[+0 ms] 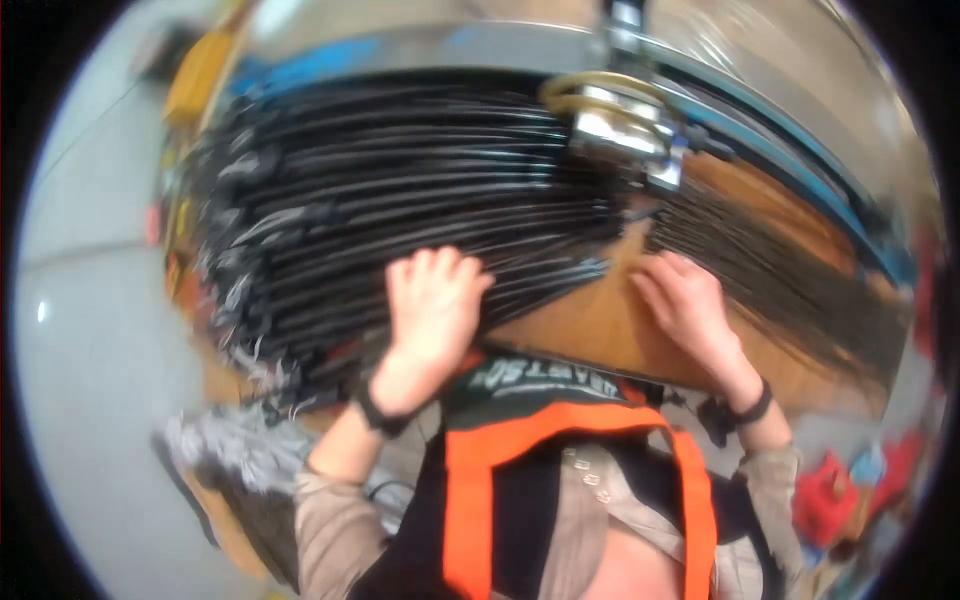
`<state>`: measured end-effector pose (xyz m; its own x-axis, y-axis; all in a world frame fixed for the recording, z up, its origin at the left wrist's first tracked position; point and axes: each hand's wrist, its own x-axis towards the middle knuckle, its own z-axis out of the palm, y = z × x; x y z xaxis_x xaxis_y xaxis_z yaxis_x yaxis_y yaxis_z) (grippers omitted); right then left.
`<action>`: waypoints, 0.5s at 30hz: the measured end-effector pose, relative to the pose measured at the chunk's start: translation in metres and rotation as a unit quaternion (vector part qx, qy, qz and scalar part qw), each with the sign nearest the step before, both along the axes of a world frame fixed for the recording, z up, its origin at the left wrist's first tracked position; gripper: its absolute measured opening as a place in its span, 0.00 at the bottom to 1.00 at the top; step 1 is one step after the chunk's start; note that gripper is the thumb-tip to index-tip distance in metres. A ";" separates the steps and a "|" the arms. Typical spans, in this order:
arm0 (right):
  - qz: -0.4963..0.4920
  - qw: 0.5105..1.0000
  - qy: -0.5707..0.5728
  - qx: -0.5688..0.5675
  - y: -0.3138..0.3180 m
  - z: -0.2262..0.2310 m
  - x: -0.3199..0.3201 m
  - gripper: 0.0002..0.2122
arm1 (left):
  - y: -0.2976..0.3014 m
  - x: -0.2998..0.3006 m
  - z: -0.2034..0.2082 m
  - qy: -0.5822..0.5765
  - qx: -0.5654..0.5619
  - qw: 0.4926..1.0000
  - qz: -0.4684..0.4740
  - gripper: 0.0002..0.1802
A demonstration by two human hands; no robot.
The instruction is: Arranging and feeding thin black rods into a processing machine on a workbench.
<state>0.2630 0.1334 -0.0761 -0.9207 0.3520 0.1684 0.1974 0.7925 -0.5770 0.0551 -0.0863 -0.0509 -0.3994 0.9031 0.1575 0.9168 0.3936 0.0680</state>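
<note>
My left hand (434,305) lies over a wide bundle of black cables (340,215), its fingers bent down around some of them. The cables run side by side across the workbench, and their left ends carry pale tangled tips. My right hand (688,302) is above the brown bench top (575,318), right of the cable ends. Its fingers are loosely bent, thumb apart, and nothing shows between them. Beside it fans out a bundle of thin dark wires (775,260). Motion blur softens fine detail.
A metal machine head (622,130) with a tan ring stands over the bench at the far side. A blue rail (780,125) runs along the back right. A yellow object (198,78) is at the far left; red items (828,497) lie lower right.
</note>
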 end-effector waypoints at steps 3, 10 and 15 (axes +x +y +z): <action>0.001 0.992 -0.019 -0.128 0.004 0.010 -0.004 0.06 | -0.003 0.002 -0.012 -0.019 0.034 0.999 0.020 0.06; 0.002 0.983 -0.024 -0.181 0.008 0.010 -0.005 0.06 | 0.014 0.019 0.000 -0.117 0.089 0.984 -0.103 0.04; -0.057 0.972 0.028 -0.226 -0.001 -0.002 0.010 0.06 | 0.028 0.034 0.008 -0.120 0.063 0.981 -0.142 0.04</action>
<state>0.2731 0.1328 -0.0782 -0.8654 0.5007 0.0221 0.2271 0.4311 -0.8733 0.0896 -0.0579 -0.0430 -0.1734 0.9629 0.2067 0.9402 0.0994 0.3257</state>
